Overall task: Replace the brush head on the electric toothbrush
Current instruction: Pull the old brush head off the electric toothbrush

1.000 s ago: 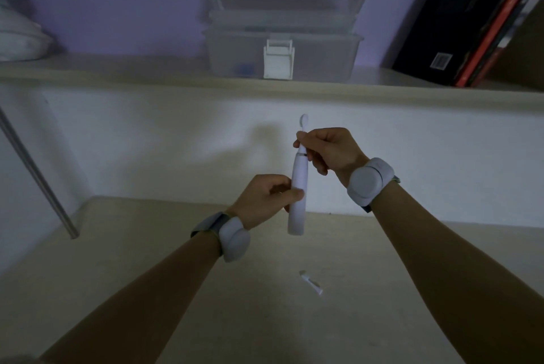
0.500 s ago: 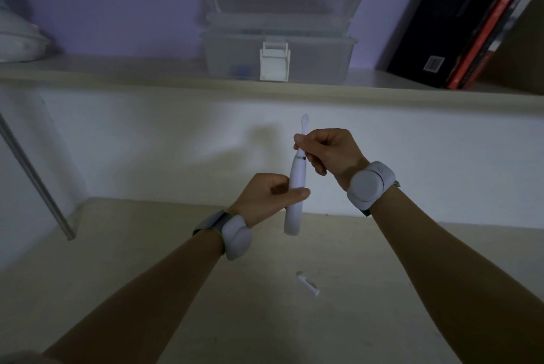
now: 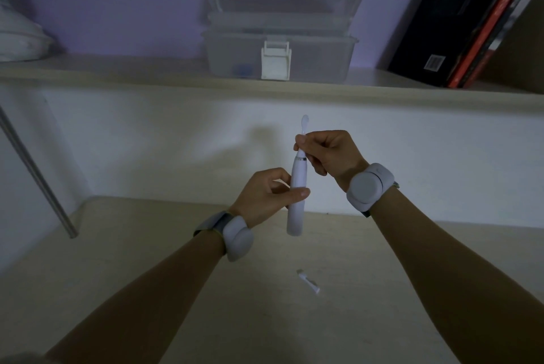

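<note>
I hold a white electric toothbrush handle [image 3: 295, 210] nearly upright above the desk, my left hand [image 3: 266, 195] wrapped round its middle. A brush head [image 3: 304, 125] sits on top of the handle, its tip sticking up above my right hand [image 3: 326, 151], which pinches the head's neck just over the silver ring. A second white brush head [image 3: 309, 281] lies loose on the desk below, in front of my hands.
The cream desk [image 3: 147, 275] runs up to a white wall. A shelf [image 3: 382, 95] overhead carries stacked clear plastic boxes [image 3: 279, 48] and leaning books [image 3: 471, 25]. A metal rod [image 3: 38, 178] slants down at the left.
The toothbrush and both hands have shifted slightly; the grips are unchanged. The view has tilted a little, so the loose brush head sits slightly higher in frame.
</note>
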A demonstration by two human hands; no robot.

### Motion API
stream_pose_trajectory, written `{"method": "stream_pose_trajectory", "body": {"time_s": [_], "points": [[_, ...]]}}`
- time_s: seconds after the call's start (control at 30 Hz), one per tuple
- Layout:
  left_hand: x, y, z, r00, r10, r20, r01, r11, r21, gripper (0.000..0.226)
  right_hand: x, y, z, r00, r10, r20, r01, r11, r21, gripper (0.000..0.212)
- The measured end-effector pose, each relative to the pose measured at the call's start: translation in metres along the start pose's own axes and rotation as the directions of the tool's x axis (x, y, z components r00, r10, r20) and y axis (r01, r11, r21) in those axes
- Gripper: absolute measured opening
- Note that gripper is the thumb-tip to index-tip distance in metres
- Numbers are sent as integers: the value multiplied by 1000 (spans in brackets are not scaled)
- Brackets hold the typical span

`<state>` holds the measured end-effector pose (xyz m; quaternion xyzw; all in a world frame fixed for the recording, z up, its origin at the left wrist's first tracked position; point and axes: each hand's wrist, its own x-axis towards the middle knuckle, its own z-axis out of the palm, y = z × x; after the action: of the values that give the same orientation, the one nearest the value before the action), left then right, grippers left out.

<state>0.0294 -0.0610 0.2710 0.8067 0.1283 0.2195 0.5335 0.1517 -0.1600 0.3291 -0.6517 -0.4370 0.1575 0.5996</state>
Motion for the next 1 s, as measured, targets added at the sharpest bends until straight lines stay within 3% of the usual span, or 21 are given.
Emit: {"method": "stream_pose_trajectory", "body": {"time_s": [0.17,0.4,1.0], "points": [[0,-2,-1,1000,-4,27,4,1000,-29,22,-1,-2,2,999,-32,24,32,999,3,26],[-1,0,0,994,26,110,-16,996,-88,3,-1,-1,2,999,-33,34,33,999,16,26],[4,-5,-2,988,-20,151,14,999,38,30,10,3,-2,1000,-23,1,23,1000,-22,24]]}}
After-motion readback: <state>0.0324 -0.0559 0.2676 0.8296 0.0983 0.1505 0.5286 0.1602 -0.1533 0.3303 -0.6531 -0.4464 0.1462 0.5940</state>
